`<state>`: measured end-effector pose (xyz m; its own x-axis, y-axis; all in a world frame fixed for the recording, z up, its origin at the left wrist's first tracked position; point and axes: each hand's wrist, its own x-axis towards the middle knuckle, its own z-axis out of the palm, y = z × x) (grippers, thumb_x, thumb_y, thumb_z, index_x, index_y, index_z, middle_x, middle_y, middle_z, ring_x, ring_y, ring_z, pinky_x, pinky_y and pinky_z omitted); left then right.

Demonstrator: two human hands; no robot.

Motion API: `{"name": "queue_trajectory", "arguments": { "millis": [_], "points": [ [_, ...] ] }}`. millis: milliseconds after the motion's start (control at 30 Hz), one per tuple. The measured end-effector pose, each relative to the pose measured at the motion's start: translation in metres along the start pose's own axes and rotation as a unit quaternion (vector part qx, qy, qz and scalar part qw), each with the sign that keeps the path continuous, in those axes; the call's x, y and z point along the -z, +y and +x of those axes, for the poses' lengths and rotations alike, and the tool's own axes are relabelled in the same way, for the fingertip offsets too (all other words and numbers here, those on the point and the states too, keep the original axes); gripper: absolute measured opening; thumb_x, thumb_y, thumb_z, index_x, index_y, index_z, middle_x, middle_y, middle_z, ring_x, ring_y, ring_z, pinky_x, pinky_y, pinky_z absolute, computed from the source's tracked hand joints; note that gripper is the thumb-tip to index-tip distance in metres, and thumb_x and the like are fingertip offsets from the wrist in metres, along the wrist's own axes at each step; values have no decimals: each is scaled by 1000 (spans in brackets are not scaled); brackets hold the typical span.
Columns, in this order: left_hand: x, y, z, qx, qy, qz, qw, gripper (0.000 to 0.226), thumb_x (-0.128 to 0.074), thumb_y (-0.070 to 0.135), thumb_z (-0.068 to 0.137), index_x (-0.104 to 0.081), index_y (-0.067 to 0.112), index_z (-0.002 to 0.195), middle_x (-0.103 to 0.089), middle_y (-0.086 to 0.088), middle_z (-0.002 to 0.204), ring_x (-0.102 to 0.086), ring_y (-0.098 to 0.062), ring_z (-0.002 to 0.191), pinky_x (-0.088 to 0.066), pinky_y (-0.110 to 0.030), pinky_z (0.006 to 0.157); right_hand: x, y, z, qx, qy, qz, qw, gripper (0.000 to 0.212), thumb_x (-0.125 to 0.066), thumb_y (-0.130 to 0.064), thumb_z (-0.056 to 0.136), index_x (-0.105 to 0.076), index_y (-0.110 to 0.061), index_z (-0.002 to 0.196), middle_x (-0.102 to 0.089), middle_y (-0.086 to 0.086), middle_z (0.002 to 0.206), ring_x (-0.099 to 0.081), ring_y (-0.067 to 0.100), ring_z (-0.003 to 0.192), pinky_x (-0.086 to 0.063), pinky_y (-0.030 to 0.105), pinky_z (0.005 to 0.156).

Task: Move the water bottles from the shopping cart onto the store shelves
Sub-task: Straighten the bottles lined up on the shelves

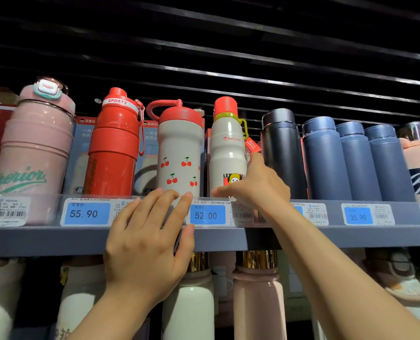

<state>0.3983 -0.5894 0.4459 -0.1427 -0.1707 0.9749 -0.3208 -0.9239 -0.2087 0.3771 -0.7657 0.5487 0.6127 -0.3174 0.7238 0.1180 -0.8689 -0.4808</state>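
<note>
Resting flat with straight fingers on the shelf's (56,239) front edge, the left hand (145,244) holds nothing; the right hand (258,187) touches the upright white bottle (226,153) beside the cherry bottle (179,155), grip unclear.

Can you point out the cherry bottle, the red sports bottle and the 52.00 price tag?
cherry bottle (179,153), head view, on its white body.
red sports bottle (114,146), head view, on its red body.
52.00 price tag (207,215), head view, on its blue field.
</note>
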Motion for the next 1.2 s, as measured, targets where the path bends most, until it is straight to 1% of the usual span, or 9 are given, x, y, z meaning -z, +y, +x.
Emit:
{"name": "queue_trajectory", "arguments": {
  "millis": [167,433,567,633,733,867,1000,1100,1200],
  "points": [
    [1,-1,-1,-8,-2,-1,1000,45,-39,34,92,-62,15,126,-66,-8,119,-59,-29,114,-37,-43,97,-5,-7,-4,2,25,-17,1000,97,-81,-58,61,-28,-22,134,-57,5,116,-59,29,103,-42,36,74],
    [2,-3,-1,-19,2,6,1000,45,-40,33,93,-62,14,127,-66,-9,119,-60,-30,113,-39,-44,96,-2,-6,-9,16,47,-55,997,93,-78,-60,62,-28,-20,129,-61,4,108,-61,30,98,-45,40,80],
    [3,-2,-1,-18,-3,9,1000,45,-38,33,93,-62,14,127,-66,-9,120,-60,-30,113,-39,-44,96,2,1,-8,32,38,-44,998,107,-73,-69,62,-18,-23,142,-56,9,123,-56,32,112,-47,44,89],
    [3,-2,-1,-19,-3,7,1000,45,-38,33,94,-61,14,127,-65,-10,120,-59,-31,114,-39,-44,96,9,14,-10,80,101,5,992,103,-69,-69,68,-20,-23,146,-46,9,132,-49,29,120,-45,47,95],
    [3,-2,-1,-22,-1,5,1000,45,-38,32,94,-61,13,127,-65,-10,120,-58,-31,115,-40,-45,95,20,46,-9,173,264,65,947,68,-62,-52,84,-40,-17,139,-51,5,123,-49,23,113,-46,43,88],
    [1,-1,-1,-21,13,12,1000,44,-39,30,93,-63,13,126,-65,-11,119,-59,-32,114,-40,-44,93,32,82,7,69,143,29,987,84,-66,-51,80,-24,-21,148,-46,7,138,-46,26,125,-43,42,95],
    [0,-1,-1,-19,13,11,1000,44,-40,30,93,-62,12,126,-65,-11,121,-59,-32,115,-40,-45,94,44,83,23,-18,24,-5,1000,97,-69,-58,74,-15,-24,147,-53,6,134,-55,29,115,-47,45,92],
    [1,-1,-1,-19,5,9,1000,45,-39,31,93,-61,12,127,-65,-12,121,-58,-33,115,-39,-46,96,46,82,27,-47,6,29,998,92,-71,-50,75,-18,-23,145,-53,7,132,-55,28,110,-47,46,93],
    [2,0,-1,-16,-1,9,1000,45,-38,31,93,-61,12,128,-65,-11,121,-58,-33,116,-38,-45,95,41,80,23,-48,36,-12,998,102,-72,-61,70,-16,-21,146,-53,7,132,-55,31,113,-45,42,87]
  ]
}}
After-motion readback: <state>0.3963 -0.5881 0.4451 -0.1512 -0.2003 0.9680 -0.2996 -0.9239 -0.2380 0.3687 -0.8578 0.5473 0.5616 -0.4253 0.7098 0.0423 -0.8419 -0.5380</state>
